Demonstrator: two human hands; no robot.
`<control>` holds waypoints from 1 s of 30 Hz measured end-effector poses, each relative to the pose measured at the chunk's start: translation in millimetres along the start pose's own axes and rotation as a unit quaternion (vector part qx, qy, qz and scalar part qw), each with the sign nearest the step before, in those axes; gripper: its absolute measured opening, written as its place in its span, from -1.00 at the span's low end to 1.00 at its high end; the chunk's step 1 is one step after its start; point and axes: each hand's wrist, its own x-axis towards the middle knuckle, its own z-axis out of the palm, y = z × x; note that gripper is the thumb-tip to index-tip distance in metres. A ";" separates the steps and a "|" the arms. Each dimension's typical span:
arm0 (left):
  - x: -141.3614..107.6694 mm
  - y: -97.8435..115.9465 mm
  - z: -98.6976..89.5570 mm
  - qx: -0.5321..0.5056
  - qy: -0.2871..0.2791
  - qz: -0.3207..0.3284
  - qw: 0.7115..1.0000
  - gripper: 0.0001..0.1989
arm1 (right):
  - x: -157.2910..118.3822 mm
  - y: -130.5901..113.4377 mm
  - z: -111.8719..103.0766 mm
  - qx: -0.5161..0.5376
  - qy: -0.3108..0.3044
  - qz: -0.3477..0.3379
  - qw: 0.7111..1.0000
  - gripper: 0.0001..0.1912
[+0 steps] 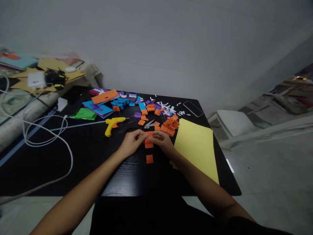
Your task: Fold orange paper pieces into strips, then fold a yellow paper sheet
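Note:
Between my two hands is a piece of orange paper point(149, 142), its upper part gripped from both sides. My left hand point(133, 141) has its thumb and fingers closed on the left edge. On the right edge, my right hand point(163, 141) pinches the same paper. A small orange paper square point(149, 159) lies on the black table just below. Past my fingertips are scissors point(149, 124) with grey blades, beside a heap of orange paper pieces point(171, 124). A yellow glue gun point(113, 125) rests to the left of my left hand.
Yellow sheets point(195, 140) lie right of my right arm, with a phone point(193, 108) behind. Blue folded pieces point(120, 102), white scraps point(167, 107) and green paper point(84, 114) sit farther back. A white cable point(67, 143) loops across the left. A white chair point(232, 122) stands right.

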 end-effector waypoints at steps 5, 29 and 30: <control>-0.4 0.6 0.4 0.000 0.003 -0.004 1.000 -0.61 | 2.7 4.9 -0.5 -0.014 0.004 -0.012 1.000 -0.62; -1.4 3.9 -2.0 0.067 -0.030 0.044 0.996 -0.66 | 4.3 6.3 -1.6 0.023 0.065 0.019 0.997 -0.62; -1.2 3.8 -2.5 0.071 -0.032 0.044 0.996 -0.66 | 4.0 5.8 -1.5 0.025 0.064 0.021 0.997 -0.62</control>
